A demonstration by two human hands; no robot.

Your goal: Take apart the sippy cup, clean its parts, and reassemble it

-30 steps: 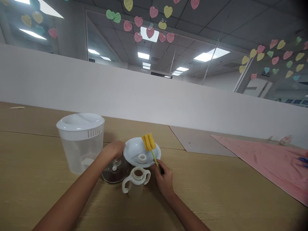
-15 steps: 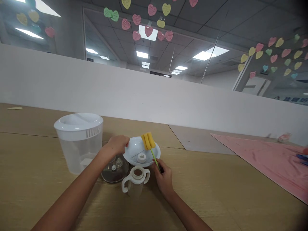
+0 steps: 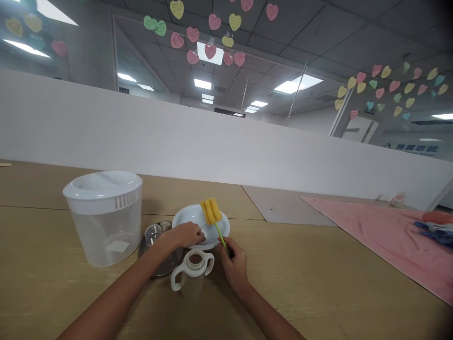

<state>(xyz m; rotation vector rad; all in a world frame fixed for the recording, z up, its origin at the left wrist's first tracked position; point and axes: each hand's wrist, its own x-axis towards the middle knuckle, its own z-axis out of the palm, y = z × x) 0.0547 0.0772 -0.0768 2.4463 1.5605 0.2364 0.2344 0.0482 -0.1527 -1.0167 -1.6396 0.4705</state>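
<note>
My left hand [image 3: 190, 234] reaches into the white bowl [image 3: 182, 215], its fingers curled down where a white ring-shaped cap lay earlier. Those fingers hide the cap, so what they grip cannot be made out. At the bowl's right edge, my right hand [image 3: 233, 264] is closed around the green handle of a sponge brush [image 3: 211, 211]. The brush's yellow sponge head is raised over the bowl. Just in front stands a clear baby bottle [image 3: 193, 276] with a white two-handled collar and an open top. A dark round tray [image 3: 166, 269] with small clear parts lies partly under my left forearm.
To the left stands a tall translucent container [image 3: 102, 231] with a white lid. A pink cloth [image 3: 368, 231] covers the table's right side, with blue and red items [image 3: 435, 229] on it. A low white wall [image 3: 198, 146] runs behind the table.
My left hand has moved from the bowl's left rim into the bowl, covering the white cap. My right hand still holds the sponge brush. The whole view has shifted slightly.
</note>
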